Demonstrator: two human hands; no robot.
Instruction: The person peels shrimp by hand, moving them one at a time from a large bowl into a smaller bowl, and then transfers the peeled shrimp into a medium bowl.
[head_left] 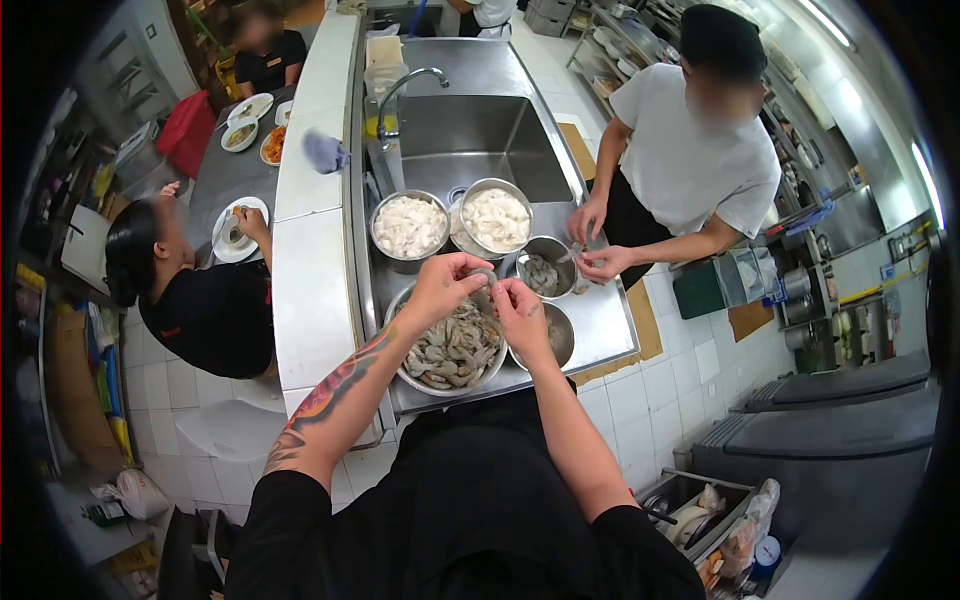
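My left hand [447, 288] and my right hand [521, 313] meet above a large metal bowl of grey unpeeled shrimp [452, 345]. Between their pinched fingertips is a small grey shrimp [485, 277], partly covered by the fingers. Beyond my hands stand two metal bowls of pale peeled shrimp [409, 226] [496, 220]. To the right of my fingers is a smaller bowl with grey shrimp [541, 274]. Another metal bowl [558, 335] is partly hidden behind my right hand.
Across the steel counter [610, 335], a co-worker in a white shirt [695, 150] handles a shrimp with both hands. A sink [470, 150] with a curved faucet [428, 72] lies beyond the bowls. Left of the white ledge [312, 300], two people are at a table with plates [240, 229].
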